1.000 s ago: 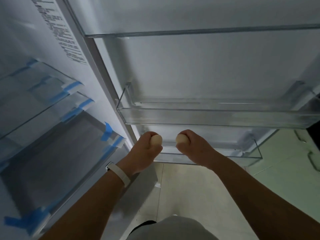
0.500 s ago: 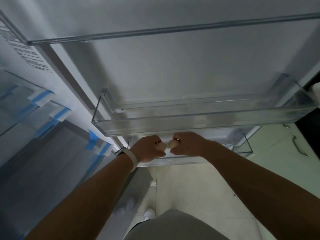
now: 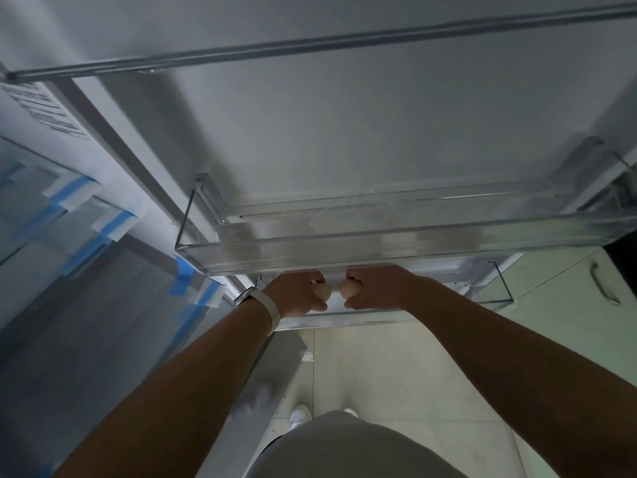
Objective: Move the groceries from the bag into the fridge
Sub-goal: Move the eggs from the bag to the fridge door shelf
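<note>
My left hand (image 3: 299,294) is closed around a pale egg (image 3: 323,292), and my right hand (image 3: 375,288) grips a second pale egg (image 3: 349,289). The two eggs nearly touch, end to end. Both hands sit over the lower clear door bin (image 3: 499,288) of the open fridge door, just under the front wall of the upper clear door bin (image 3: 396,246), which hides my fingertips. The grocery bag is out of view.
The fridge's inner shelves and drawers (image 3: 79,270), taped with blue strips, fill the left side. A rail (image 3: 310,46) crosses the door higher up. A pale cabinet with a metal handle (image 3: 601,284) stands at the right. Tiled floor and my white shoes (image 3: 300,415) lie below.
Both hands moved lower and closer together, so the eggs now almost meet beneath the upper bin. The camera tilted, bringing the door bins nearer.
</note>
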